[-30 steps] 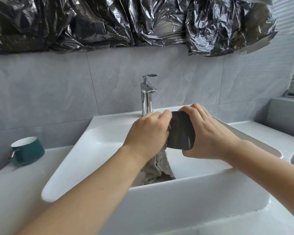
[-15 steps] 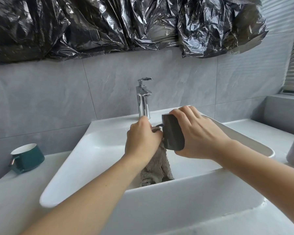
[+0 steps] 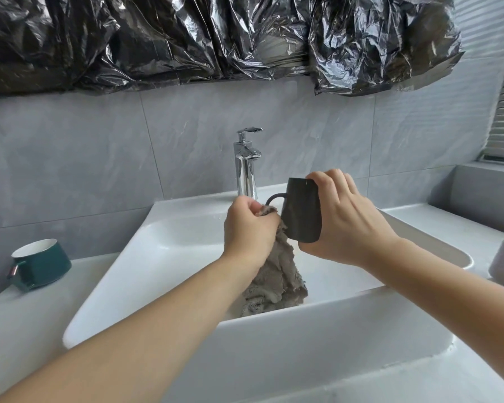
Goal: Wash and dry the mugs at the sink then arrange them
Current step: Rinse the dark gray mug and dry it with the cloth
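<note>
Trouble looks likeliest at the dark grey mug (image 3: 301, 212), held above the white sink (image 3: 163, 257) in the right hand (image 3: 342, 221); the left hand (image 3: 249, 228) bunches a grey cloth (image 3: 274, 280) by its handle. Wet glaze might slip.

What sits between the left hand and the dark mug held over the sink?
In the head view, a grey cloth: the left hand grips its top against the dark mug, near the handle, and the rest hangs into the sink.
</note>
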